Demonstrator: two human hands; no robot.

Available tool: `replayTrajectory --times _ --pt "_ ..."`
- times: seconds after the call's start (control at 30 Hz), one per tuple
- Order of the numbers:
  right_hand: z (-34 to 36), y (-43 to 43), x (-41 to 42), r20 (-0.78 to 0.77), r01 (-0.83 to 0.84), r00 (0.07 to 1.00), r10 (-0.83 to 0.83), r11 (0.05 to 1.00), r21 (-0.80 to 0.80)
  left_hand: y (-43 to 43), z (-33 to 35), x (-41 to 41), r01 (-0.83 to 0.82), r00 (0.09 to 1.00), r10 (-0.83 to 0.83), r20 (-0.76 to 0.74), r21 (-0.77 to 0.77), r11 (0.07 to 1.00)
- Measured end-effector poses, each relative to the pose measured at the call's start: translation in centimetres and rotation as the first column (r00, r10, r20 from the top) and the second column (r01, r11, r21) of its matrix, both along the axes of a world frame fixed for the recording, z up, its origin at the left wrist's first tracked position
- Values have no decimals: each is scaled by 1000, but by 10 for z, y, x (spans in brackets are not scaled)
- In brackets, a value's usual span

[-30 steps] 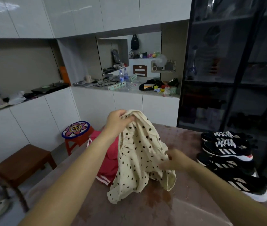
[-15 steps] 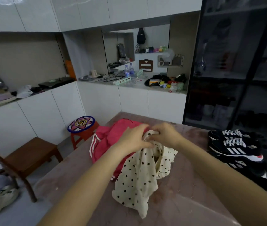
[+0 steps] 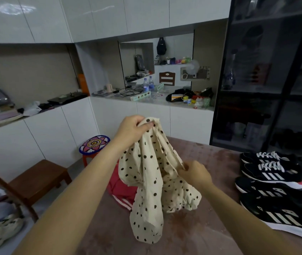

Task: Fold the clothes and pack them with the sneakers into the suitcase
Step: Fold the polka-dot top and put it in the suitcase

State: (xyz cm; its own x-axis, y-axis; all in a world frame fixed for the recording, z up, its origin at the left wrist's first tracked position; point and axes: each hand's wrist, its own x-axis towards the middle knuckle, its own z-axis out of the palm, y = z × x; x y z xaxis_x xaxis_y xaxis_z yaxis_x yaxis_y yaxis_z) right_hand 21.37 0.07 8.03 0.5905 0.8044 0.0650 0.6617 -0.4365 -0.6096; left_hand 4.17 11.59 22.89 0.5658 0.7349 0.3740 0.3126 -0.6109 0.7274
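Our left hand (image 3: pixel 131 129) grips the cream black-dotted cloth garment (image 3: pixel 146 179) high, so it hangs lengthwise below, with our right hand (image 3: pixel 196 173) seemingly pinching it lower.

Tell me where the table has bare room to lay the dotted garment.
Bare: the near table below the dotted garment, and the far strip between it and the sneakers. Crowded: the right edge, and left by the red garment.

A blouse (image 3: pixel 146 172) hangs over the middle of the surface (image 3: pixel 211 157), with the left hand (image 3: pixel 131 129) gripping its top and the right hand (image 3: pixel 195 173) pinching its right side lower down. A second garment (image 3: pixel 122 188) lies behind it, to the left. 4 sneakers (image 3: pixel 271 181) sit in a row along the right edge. A stool (image 3: pixel 94 144) and a bench (image 3: pixel 38 177) stand on the floor to the left.
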Motion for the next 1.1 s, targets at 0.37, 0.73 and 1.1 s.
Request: replayTrajectory --times 0.37,0.73,1.1 --pt "69 -36 75 -65 -161 984 164 985 59 67 -11 -60 -47 953 28 -303 -55 997" --pt "110 -48 83 230 -13 973 -18 991 135 59 1 -43 -30 921 80 -381 136 990" --pt "102 -50 89 543 171 802 -251 966 194 38 41 -29 13 994 -12 -107 2 1000"
